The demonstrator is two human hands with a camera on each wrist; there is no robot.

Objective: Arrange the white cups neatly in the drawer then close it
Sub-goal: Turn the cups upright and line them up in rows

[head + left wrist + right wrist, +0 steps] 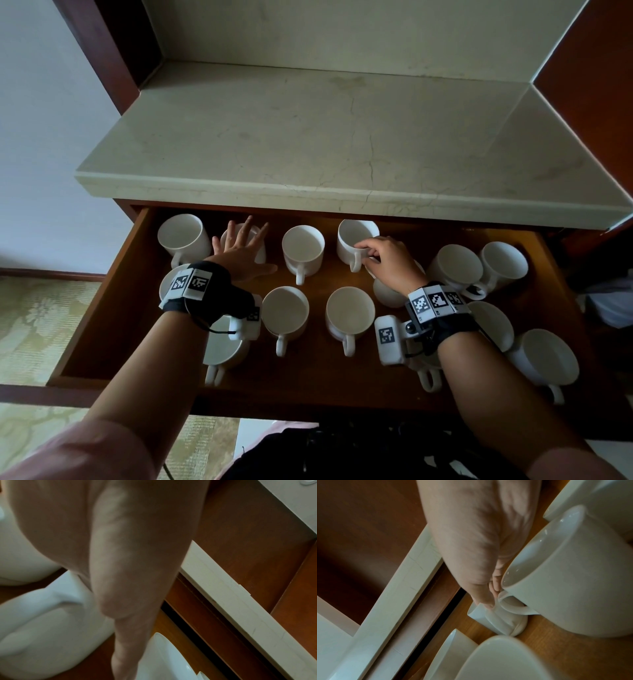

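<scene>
1. Many white cups (303, 249) stand upright, mouths up, in the open wooden drawer (102, 308) below the marble counter (308, 137); most handles point toward the drawer's front.
2. Left hand (239, 253), fingers spread, hovers over a cup at the drawer's back.
3. Right hand (387, 262) pinches the handle of a tilted back-row cup (352, 240).

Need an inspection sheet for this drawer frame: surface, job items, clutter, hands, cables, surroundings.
Surface: wooden drawer pulled open; floor bare between cups.
Job's things: white cups upright in rough rows, right-side ones crowded unevenly; tilted cup in the back row.
Clutter: nothing seen.
Grippers: left hand spread flat over a back-row cup; right hand pinches the tilted cup's handle.
Cables: thin black lead at the left wrist unit.
Surroundings: marble counter above; patterned carpet left.
</scene>
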